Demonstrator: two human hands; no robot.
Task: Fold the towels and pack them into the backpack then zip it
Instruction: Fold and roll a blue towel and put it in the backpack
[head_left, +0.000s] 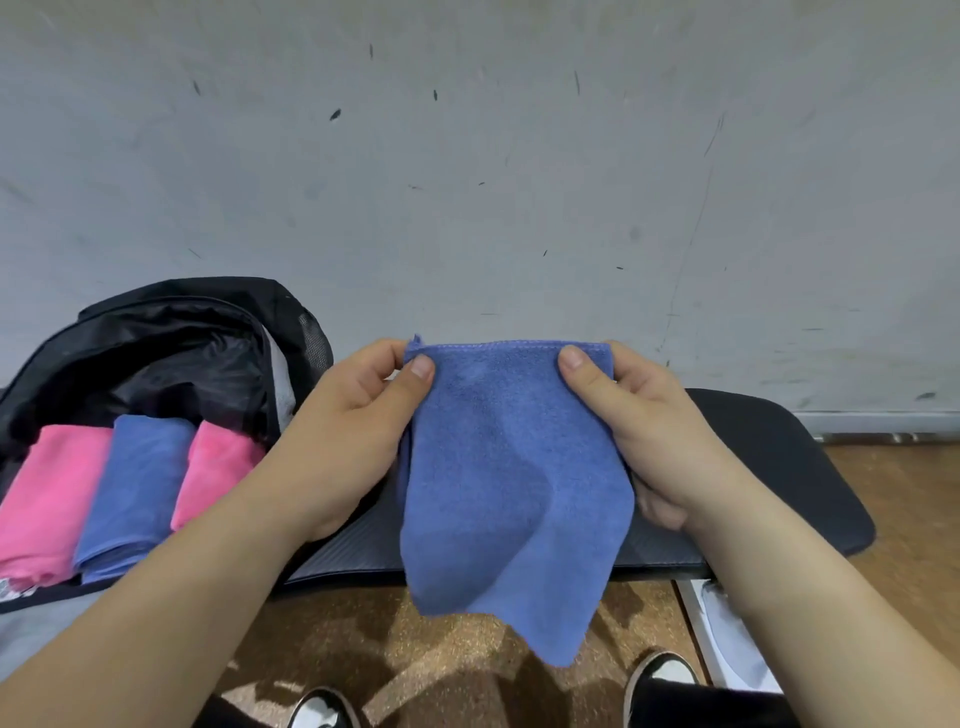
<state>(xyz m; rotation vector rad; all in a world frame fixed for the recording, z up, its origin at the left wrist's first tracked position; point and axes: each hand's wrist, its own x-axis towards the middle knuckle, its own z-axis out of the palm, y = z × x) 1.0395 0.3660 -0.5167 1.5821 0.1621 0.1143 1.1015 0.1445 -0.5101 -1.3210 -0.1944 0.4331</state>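
Note:
A blue towel (514, 483) hangs folded in the air over the black mat (769, 467). My left hand (358, 421) pinches its top left corner between thumb and fingers. My right hand (649, 421) pinches the top right corner the same way. The towel's lower edge droops unevenly toward the floor. At the left the black backpack (171, 343) lies open, its flap raised. Three folded towels lie side by side in it: a pink towel (47, 499), a blue folded towel (140, 478) and another pink towel (218, 467).
A scuffed grey wall (467, 156) stands right behind the mat. Brown cork-like floor (457, 649) lies below, with my two shoes at the bottom edge. A white flat object (727, 634) lies on the floor at the lower right.

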